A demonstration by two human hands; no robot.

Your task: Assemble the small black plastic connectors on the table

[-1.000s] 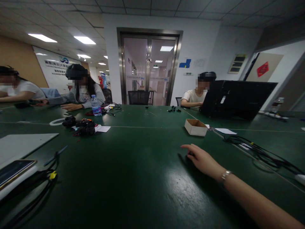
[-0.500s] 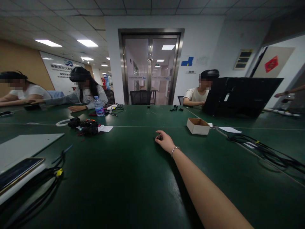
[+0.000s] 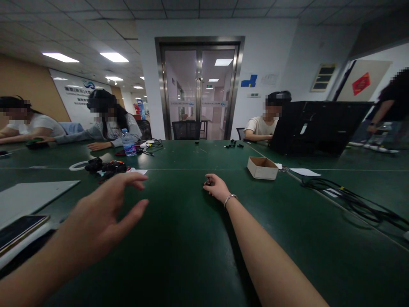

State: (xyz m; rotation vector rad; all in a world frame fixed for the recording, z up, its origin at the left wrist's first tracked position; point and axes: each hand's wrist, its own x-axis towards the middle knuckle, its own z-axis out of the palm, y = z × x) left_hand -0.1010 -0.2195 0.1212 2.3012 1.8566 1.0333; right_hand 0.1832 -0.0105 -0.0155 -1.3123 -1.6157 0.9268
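My right hand (image 3: 216, 186) reaches out over the middle of the green table (image 3: 179, 256), its fingers closed around a small dark object (image 3: 208, 182). That object is too small to name; its top looks shiny. A silver bracelet (image 3: 229, 199) is on the right wrist. At the left, my left hand (image 3: 105, 217) is raised above the table with thumb and fingers apart, holding nothing. Behind its fingertips lies a cluster of black and orange items (image 3: 105, 166), partly covered by the hand.
A small open box (image 3: 262, 170) stands right of my right hand. Black cables (image 3: 348, 200) and a large black screen (image 3: 319, 128) are farther right. On the left are a phone (image 3: 22, 228), a grey panel (image 3: 32, 198) and a water bottle (image 3: 128, 143). Several people are around the table.
My left hand has come into view from the lower left, open. My right hand still holds the small object in nearly the same place. A person at the far right shows more fully.
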